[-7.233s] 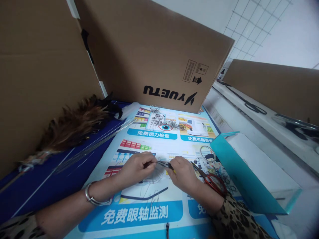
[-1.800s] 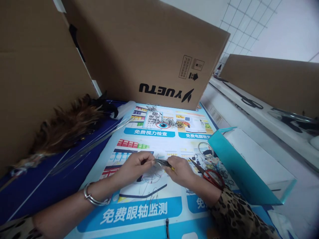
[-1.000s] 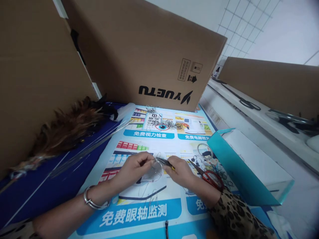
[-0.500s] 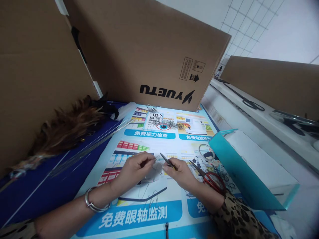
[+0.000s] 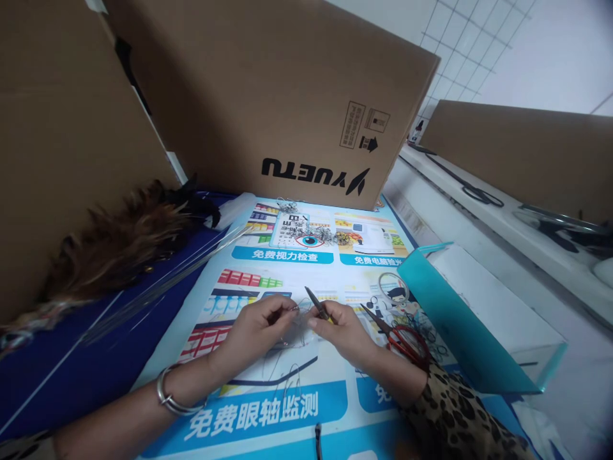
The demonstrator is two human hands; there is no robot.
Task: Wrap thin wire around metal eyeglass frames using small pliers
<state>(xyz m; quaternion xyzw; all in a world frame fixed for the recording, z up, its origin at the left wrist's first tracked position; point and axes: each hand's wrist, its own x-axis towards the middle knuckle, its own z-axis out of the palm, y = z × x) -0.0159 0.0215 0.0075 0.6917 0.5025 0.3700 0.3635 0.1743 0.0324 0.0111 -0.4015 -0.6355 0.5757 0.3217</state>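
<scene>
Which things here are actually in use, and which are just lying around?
In use: left hand pinching thin wire; right hand gripping pliers.

Lying about: red scissors, feather duster, long rods, teal folder, cardboard box.

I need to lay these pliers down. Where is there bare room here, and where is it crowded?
Bare: the poster between the left hand and the wire rods; the blue cloth this side of them. Crowded: red scissors and rings between the right hand and the teal folder; wire bits by the cardboard box.
</scene>
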